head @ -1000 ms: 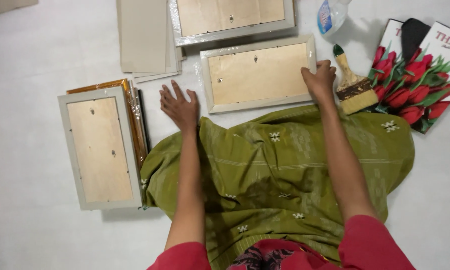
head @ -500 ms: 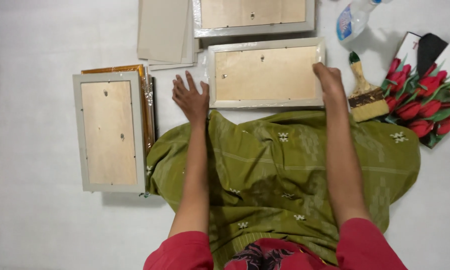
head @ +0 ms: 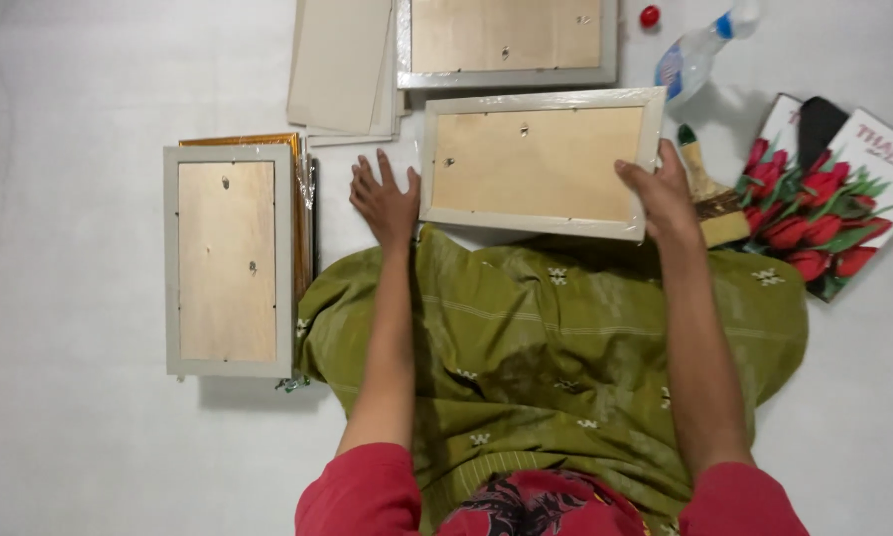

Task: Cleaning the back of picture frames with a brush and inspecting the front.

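Right hand (head: 665, 194) grips frame (head: 539, 162) edge; left hand (head: 385, 201) open, flat on floor (head: 89, 89) beside it; red-tulip card (head: 831, 203) right.

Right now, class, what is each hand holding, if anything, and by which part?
The right hand holds the plastic-wrapped picture frame, back side up, by its right short edge. The left hand holds nothing; it lies flat on the floor beside the frame's left end.

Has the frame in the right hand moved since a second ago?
Yes. The right hand has lifted the frame at its right end; it now overlaps the brush.
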